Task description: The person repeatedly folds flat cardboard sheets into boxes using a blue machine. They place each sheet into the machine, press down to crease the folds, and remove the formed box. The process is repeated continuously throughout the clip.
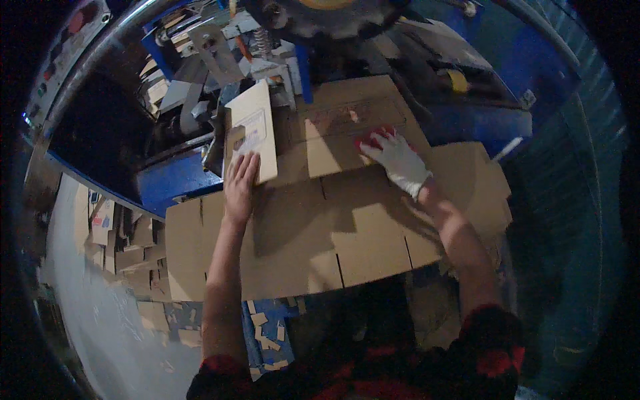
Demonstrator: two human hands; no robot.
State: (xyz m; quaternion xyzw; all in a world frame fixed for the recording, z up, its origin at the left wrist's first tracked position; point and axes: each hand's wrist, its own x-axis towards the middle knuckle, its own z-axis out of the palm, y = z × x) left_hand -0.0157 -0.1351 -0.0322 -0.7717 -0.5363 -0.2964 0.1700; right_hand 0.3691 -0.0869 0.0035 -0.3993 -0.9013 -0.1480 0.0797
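Observation:
A wide brown cardboard box blank (pixel 293 233) with slots along its edges spreads in front of me, its far part under the machine. At its far left a cardboard panel (pixel 257 127) stands raised at a slant, with a printed patch on it. My bare left hand (pixel 241 177) lies with its fingers extended on the panel's lower part; its thumb is hidden. My right hand (pixel 398 160), in a white glove with red on the fingers, rests with fingers somewhat apart on the blank, near a printed frame (pixel 353 117).
A blue machine (pixel 480 120) with a dark toothed wheel (pixel 327 20) and a metal spring (pixel 261 40) stands beyond the cardboard. Loose cardboard pieces (pixel 133 233) pile up at the left. Small scraps (pixel 267 340) lie below on a blue surface. A control panel (pixel 60 53) is at far left.

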